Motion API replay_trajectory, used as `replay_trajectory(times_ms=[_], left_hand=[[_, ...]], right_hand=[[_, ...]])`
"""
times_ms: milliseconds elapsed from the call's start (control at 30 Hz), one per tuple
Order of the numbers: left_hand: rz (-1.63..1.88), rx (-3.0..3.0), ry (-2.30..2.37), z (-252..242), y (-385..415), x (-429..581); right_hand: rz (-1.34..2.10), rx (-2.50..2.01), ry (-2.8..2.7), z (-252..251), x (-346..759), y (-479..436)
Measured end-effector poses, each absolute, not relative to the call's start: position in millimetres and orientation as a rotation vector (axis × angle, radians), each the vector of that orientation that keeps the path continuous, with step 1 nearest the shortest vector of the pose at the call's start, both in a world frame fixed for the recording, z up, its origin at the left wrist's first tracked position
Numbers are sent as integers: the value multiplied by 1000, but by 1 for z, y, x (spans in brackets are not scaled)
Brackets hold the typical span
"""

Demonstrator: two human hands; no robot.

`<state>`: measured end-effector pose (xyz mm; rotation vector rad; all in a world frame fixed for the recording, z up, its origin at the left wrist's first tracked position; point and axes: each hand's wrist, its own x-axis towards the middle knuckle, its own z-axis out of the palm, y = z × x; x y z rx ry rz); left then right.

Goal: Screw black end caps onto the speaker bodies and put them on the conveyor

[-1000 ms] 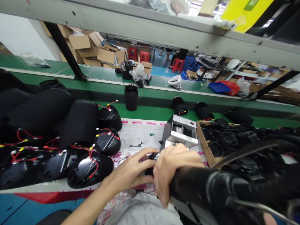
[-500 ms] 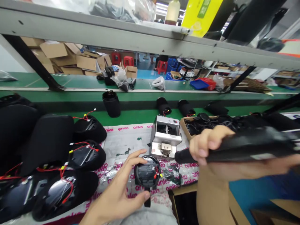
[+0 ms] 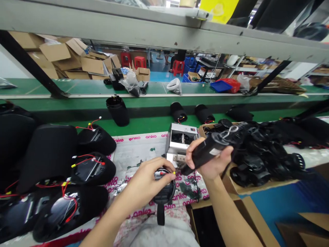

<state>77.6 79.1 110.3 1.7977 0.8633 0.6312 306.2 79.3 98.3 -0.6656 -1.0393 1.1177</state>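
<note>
My left hand (image 3: 146,183) is closed around a round black part (image 3: 164,192) with red and yellow wires, held just above the printed sheet (image 3: 144,151). A black strap hangs from the part's underside. My right hand (image 3: 210,163) grips a black tube-shaped tool (image 3: 213,149), tilted with its lower tip pointing toward the round part. The tool's tip sits close to the part's right edge; I cannot tell whether they touch. A small silver machine (image 3: 181,139) stands right behind both hands.
Black shells with red wiring (image 3: 87,169) crowd the left of the bench. A cardboard box (image 3: 231,187) heaped with black parts (image 3: 259,151) sits at right. Black cylinders (image 3: 118,109) stand on the green conveyor (image 3: 154,121) behind. A grey shelf beam (image 3: 164,34) runs overhead.
My right hand has swung the black tool from out at the right in toward the round part. My left hand has closed further around that part and shifted slightly right.
</note>
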Motion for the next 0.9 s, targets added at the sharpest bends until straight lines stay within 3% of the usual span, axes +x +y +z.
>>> replay_trajectory(times_ms=[300, 500, 900], left_hand=[[632, 1625, 834, 103, 81, 76], [622, 1613, 846, 101, 82, 76], [646, 1610, 869, 100, 81, 78]], right_hand=[[996, -532, -1156, 122, 322, 71], [792, -550, -1201, 104, 305, 73], [1087, -631, -1150, 110, 302, 70]])
